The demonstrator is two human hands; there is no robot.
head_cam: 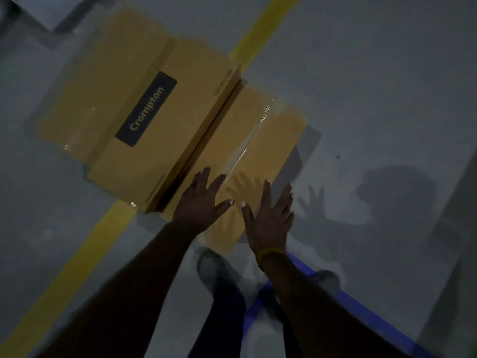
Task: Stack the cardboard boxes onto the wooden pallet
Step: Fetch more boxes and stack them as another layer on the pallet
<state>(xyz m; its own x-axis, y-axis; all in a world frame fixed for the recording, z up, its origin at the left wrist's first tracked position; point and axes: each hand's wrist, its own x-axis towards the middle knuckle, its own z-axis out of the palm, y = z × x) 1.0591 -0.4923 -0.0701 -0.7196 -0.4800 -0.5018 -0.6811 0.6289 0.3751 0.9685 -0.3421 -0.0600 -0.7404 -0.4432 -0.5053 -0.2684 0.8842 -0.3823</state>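
Note:
Two brown cardboard boxes lie side by side on the grey floor. The taller left box [124,104] carries a dark "Crompton" label [146,109]. The lower right box [260,140] has clear tape along its top seam. My left hand [200,202] hovers with fingers spread over the near end of the gap between the boxes. My right hand [269,218], a yellow band on its wrist, is spread over the near corner of the taped box. Neither hand holds anything. No wooden pallet is in view.
A yellow floor line [85,254] runs diagonally under the boxes. A blue floor line [361,303] crosses near my feet [214,270]. Grey floor stretches to the right, with my shadow on it. A dark frame [46,24] sits at the top left.

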